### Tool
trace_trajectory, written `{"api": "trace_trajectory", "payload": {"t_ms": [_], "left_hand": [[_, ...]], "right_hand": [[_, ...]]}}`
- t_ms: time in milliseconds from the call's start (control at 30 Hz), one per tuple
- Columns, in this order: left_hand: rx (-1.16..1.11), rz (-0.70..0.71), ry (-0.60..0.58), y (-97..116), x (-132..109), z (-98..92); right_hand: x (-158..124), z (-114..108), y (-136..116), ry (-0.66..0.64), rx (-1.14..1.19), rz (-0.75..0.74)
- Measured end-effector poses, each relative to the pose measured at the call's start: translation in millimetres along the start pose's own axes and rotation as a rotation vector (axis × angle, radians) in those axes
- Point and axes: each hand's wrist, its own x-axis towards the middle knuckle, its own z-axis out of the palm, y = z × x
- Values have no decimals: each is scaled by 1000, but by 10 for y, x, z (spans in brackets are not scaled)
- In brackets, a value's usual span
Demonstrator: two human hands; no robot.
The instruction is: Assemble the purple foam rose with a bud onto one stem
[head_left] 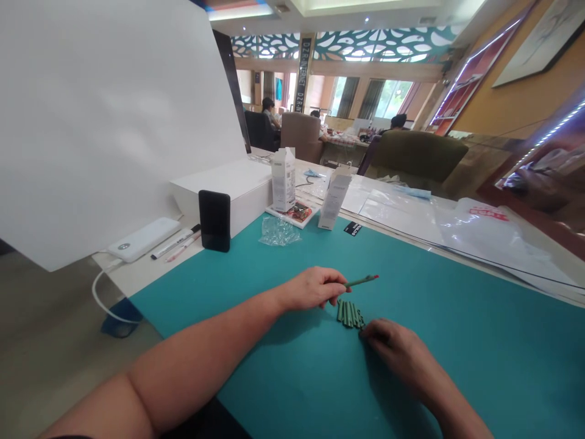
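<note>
My left hand [315,288] is closed around a slim green stick with a red tip [364,281], held just above the mat and pointing to the right. Below it, several short green sticks [348,314] lie side by side in a small row on the teal mat [292,378]. My right hand [393,341] rests at the lower right end of that row, fingers bent and pressed together at the last sticks. Whatever lies between those fingertips is too small to make out.
A dark phone [214,221] stands upright at the left, beside a white power bank [144,239] and pens. Behind the mat are two white cartons [284,180], crumpled clear plastic [280,231] and a black card [352,228]. Plastic sheets [411,210] cover the far right.
</note>
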Motion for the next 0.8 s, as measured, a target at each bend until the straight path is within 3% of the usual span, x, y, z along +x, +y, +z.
{"api": "trace_trajectory", "payload": {"t_ms": [200, 333, 500, 667, 800], "left_hand": [[-519, -54, -82, -5, 4, 36], [-687, -10, -27, -13, -10, 65], [-761, 49, 54, 1, -34, 85], [-755, 92, 136, -14, -17, 45], [-713, 126, 335, -82, 43, -82]], "right_hand": [[32, -1, -9, 109, 137, 28], [12, 1, -275, 49, 373, 45], [1, 227, -574, -67, 565, -4], [21, 331, -519, -59, 588, 42], [37, 267, -426, -48, 510, 62]]}}
